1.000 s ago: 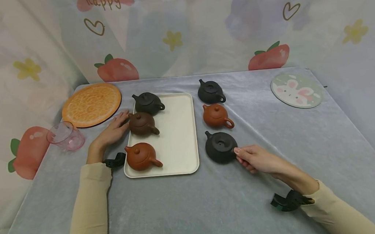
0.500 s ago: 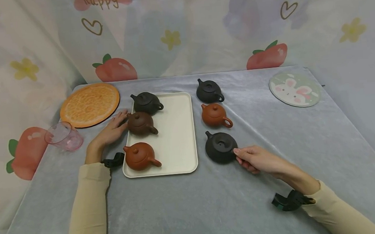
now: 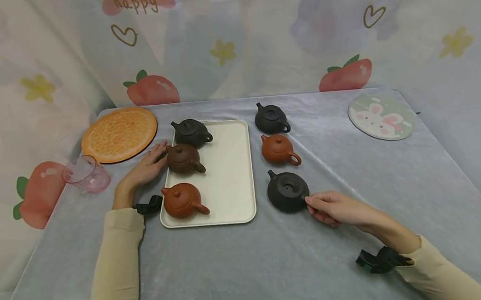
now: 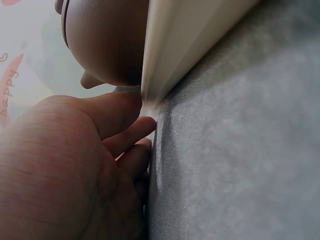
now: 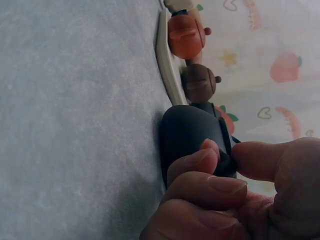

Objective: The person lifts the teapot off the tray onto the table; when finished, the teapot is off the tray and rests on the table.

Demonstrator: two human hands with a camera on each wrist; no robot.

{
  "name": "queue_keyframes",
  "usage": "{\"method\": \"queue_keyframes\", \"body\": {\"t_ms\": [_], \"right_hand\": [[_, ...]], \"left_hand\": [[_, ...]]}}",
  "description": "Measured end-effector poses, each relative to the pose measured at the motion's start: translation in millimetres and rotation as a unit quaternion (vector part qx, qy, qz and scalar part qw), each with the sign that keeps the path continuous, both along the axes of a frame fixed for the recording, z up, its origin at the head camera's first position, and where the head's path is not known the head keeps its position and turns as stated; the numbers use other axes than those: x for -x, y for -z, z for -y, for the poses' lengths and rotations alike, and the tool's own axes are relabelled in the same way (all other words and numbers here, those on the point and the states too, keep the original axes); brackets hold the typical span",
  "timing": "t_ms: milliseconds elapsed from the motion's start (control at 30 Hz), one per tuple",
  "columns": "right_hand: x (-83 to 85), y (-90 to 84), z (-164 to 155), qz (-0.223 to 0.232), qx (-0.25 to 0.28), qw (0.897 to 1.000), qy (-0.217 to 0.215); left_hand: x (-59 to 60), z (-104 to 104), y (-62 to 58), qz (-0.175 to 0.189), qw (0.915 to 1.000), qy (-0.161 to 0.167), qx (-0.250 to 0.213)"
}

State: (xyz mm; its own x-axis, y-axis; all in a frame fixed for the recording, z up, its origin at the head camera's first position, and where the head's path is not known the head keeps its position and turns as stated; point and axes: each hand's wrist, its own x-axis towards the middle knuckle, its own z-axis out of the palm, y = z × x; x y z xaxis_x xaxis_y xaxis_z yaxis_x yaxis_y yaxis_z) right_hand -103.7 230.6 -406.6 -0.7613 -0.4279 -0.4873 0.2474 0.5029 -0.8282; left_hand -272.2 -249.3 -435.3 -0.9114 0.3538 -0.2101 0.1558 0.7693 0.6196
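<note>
Nearby, an orange teapot [image 3: 278,149] stands behind the gripped black teapot [image 3: 287,191].

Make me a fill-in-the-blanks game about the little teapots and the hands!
1. The cream tray holds ____ teapots.
2. The right hand pinches the handle of the ____ teapot nearest the person.
3. The left hand rests at the tray's ____ edge.
4. The pink cup sits beside the ____ mat.

Missing words: three; black; left; orange
</note>
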Motion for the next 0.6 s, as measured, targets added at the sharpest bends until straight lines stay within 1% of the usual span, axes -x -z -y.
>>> {"method": "queue_keyframes", "body": {"t_ms": [133,267,400,600], "right_hand": [[-0.2,-3.6,-2.3,-0.002,-0.007,1.000,-0.009],[1.0,-10.3,-5.5,-0.010,-0.030,0.999,-0.012],[2.7,-15.4,-6.5,-0.023,-0.053,0.998,-0.006],[3.6,-18.9,-6.2,-0.046,-0.060,0.997,-0.002]], "left_hand": [[0.7,0.8,0.7,0.001,1.0000,0.001,-0.001],[1.4,1.8,0.8,0.003,1.0000,-0.001,0.001],[1.7,2.4,1.4,0.003,1.0000,-0.004,0.001],[1.4,2.3,1.4,-0.003,1.0000,0.003,-0.004]]}}
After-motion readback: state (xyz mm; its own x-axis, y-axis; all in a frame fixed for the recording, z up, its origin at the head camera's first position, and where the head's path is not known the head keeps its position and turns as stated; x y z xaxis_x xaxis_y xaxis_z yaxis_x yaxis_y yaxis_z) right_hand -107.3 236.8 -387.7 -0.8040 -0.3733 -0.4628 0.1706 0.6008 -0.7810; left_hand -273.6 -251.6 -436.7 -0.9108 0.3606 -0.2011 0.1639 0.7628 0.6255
